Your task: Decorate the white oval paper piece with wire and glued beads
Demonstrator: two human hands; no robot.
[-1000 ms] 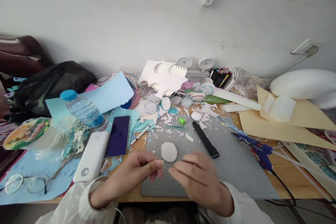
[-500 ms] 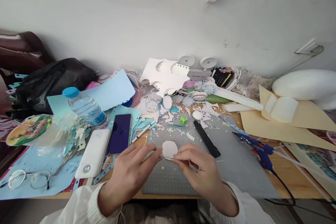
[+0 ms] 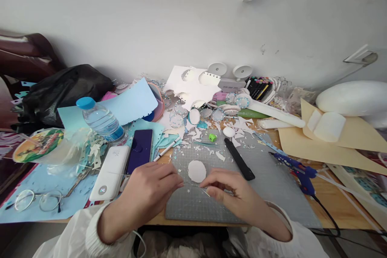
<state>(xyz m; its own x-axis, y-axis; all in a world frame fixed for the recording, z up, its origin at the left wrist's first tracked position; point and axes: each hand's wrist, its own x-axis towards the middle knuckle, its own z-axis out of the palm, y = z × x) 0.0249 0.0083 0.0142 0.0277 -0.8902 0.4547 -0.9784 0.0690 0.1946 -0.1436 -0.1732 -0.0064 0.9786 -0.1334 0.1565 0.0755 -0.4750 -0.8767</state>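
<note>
Both of my hands hover low over the grey cutting mat (image 3: 272, 193), just in front of a white paper disc (image 3: 196, 170) that lies flat on it. My left hand (image 3: 151, 187) is curled, thumb and fingertips pinched together. My right hand (image 3: 229, 191) is also pinched, and a thin pale strand or sliver (image 3: 196, 187) stretches between the two hands. What that strand is I cannot make out. A black utility knife (image 3: 240, 159) lies on the mat right of the disc.
Left of the mat lie a dark phone (image 3: 139, 151), a white power bank (image 3: 109, 172), a water bottle (image 3: 101, 121) and glasses (image 3: 38, 200). A blue glue gun (image 3: 298, 169) sits at the right. Paper scraps, blue sheets, markers (image 3: 256, 88) and white foam shapes (image 3: 350, 96) crowd the back.
My hands moved forward from the mat's near edge to just below the white disc, touched its edge, then drew slightly back and apart with a thin strand between them.
</note>
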